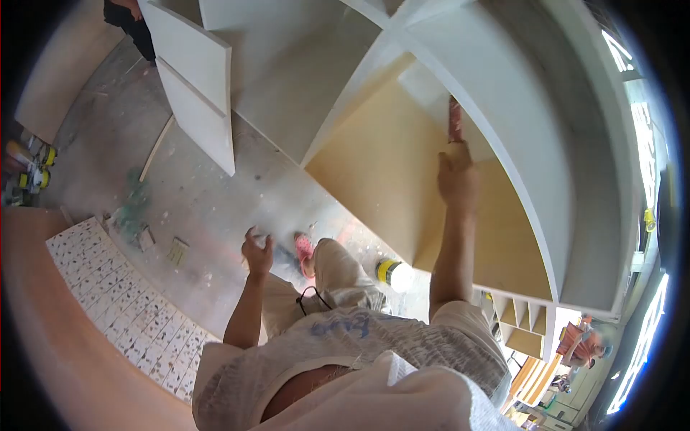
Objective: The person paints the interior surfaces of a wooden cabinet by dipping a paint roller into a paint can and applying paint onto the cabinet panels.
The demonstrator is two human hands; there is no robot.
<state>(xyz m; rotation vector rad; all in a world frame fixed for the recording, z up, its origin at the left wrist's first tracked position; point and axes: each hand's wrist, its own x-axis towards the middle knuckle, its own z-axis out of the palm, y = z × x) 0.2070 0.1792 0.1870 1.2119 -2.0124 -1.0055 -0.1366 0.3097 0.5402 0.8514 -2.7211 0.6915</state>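
My right hand (458,172) is wrapped round a reddish tool (455,121), reaching into a compartment of a large pale cabinet (496,136). The tool's far end lies against or close to the inner panel (388,158), which is bare tan with a whitish patch near the tool. I cannot tell exactly what kind of tool it is. My left hand (258,251) hangs over the floor at lower centre, its fingers apart and holding nothing.
A yellow-banded can (393,274) stands on the floor near my legs. White panels (194,90) lean at upper left. Speckled boards (126,305) lie at lower left, cans (36,169) at far left. Another person (578,345) is at lower right; someone's dark clothing (133,25) shows at upper left.
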